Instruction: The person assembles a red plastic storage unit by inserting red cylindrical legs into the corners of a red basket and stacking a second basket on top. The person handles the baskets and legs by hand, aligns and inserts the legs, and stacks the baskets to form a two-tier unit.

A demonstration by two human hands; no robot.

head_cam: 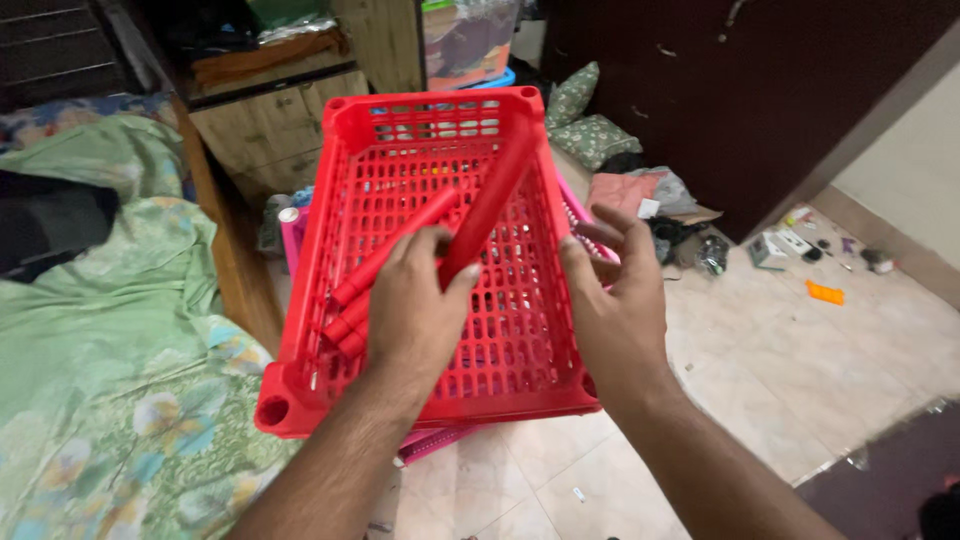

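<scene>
A red slatted plastic tray (400, 130) with corner sockets sits in front of me, resting on a pink tray (440, 440) beneath it. Several red plastic tubes (385, 262) lie inside it. My left hand (415, 310) grips one long red tube (500, 190) that slants up toward the tray's far right corner. My right hand (615, 300) hovers over the tray's right edge with fingers spread and nothing in it.
A bed with a green floral sheet (110, 350) lies at the left. A wooden cabinet (270, 120) stands behind the tray. Clothes (630, 190) and small items (825, 292) litter the tiled floor at the right, near a dark door (760, 90).
</scene>
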